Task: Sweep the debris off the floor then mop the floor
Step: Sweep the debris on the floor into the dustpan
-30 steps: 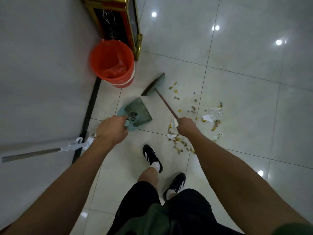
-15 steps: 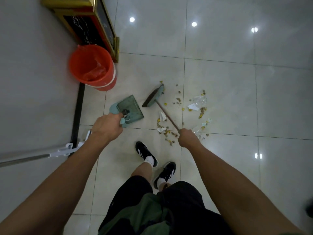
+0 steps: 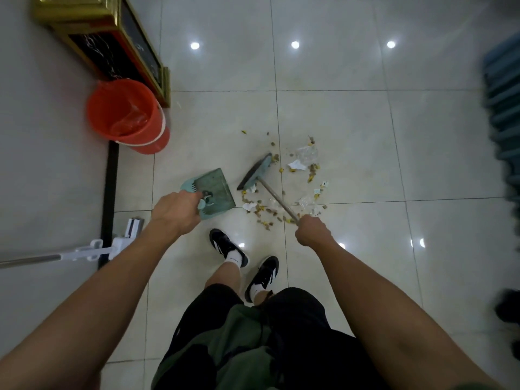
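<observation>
Swung rightward into the scattered debris, the broom slants far-left to near-right, thin handle fisted in the right hand, while the left hand grips the flat teal dustpan just left on glossy tiled floor.

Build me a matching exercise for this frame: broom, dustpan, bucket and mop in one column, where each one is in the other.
Things:
1. broom
2. dustpan
3. bucket
4. mop

Places:
A. left hand
B. leaning at the left wall
C. right hand
D. beside the gold-framed cabinet

Pairs: 1-C, 2-A, 3-D, 4-B
</observation>
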Demonstrator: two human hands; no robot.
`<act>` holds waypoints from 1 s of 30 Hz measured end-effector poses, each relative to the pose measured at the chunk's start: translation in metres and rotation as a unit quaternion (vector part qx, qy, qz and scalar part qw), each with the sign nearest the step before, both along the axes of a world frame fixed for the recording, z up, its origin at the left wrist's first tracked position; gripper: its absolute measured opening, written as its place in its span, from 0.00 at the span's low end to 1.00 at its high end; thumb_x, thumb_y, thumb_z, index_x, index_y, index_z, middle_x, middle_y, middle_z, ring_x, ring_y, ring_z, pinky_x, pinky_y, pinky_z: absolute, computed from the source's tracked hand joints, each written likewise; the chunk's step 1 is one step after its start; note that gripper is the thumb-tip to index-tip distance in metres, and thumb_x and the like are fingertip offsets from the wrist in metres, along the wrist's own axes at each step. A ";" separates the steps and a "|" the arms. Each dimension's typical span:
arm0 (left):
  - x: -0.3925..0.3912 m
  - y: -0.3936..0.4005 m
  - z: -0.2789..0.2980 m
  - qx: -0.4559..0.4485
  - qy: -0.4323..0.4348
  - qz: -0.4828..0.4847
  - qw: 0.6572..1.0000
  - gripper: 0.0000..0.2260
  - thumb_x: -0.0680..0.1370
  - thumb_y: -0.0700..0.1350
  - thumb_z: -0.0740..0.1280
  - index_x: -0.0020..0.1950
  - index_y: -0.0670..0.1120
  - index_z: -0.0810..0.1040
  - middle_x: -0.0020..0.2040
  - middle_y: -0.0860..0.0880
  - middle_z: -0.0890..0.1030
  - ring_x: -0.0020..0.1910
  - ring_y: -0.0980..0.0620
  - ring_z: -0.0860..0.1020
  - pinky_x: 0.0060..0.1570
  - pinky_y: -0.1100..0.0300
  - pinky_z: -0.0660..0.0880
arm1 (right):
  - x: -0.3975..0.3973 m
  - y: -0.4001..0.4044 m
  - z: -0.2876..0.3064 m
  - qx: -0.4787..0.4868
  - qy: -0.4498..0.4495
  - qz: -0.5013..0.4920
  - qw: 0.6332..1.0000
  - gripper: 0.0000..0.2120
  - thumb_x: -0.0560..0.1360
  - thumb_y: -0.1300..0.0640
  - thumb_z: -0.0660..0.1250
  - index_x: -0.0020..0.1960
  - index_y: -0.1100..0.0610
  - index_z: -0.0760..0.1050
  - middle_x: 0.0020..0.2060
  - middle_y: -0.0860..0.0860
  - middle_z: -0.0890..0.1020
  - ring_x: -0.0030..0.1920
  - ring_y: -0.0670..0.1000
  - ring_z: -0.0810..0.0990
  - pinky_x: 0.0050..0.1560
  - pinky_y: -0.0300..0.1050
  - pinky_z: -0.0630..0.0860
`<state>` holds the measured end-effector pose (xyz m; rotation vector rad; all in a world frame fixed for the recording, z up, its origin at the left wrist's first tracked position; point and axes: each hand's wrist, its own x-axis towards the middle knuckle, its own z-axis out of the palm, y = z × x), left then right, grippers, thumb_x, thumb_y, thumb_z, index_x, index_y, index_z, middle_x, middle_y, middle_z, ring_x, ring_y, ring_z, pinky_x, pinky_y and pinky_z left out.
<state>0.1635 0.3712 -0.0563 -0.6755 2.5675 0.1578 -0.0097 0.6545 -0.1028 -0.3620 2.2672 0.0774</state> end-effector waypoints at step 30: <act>-0.120 -0.257 0.008 0.053 0.047 -0.038 0.997 0.09 0.77 0.44 0.64 0.57 0.49 0.77 0.42 0.47 0.79 0.38 0.45 0.79 0.41 0.50 0.81 | -0.092 -0.290 -0.023 -0.145 0.031 -0.139 0.979 0.21 0.73 0.61 0.61 0.65 0.57 0.76 0.50 0.57 0.82 0.46 0.58 0.80 0.48 0.47 0.79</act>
